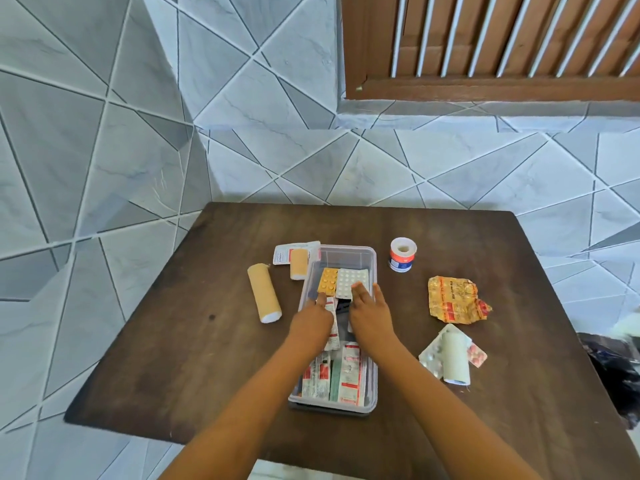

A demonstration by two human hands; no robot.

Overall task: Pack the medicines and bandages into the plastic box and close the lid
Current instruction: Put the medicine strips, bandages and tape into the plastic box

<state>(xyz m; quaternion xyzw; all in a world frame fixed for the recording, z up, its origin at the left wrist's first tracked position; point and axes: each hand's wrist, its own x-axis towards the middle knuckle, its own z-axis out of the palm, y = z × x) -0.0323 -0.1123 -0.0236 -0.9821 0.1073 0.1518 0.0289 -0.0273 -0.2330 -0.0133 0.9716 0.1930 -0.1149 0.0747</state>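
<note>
A clear plastic box (346, 251) sits in the middle of the dark wooden table (214, 358), holding an orange blister pack (327, 279), a white blister pack (348, 278) and several red-and-white sachets (349, 375). Both my hands are inside the box. My left hand (311, 320) rests on a sachet by the left wall. My right hand (370, 311) lies flat, fingers spread, over the white blister pack. Outside lie a long tan bandage roll (264, 297), a short tan roll (299, 264), a tape roll (402, 254) and a white bandage roll (455, 356).
A crumpled yellow foil packet (450, 298) lies right of the box. Blister strips (431, 358) sit under the white roll. A white sachet (285, 252) lies behind the short roll. Tiled walls stand behind and to the left; a dark bag (613, 362) sits off the table's right edge.
</note>
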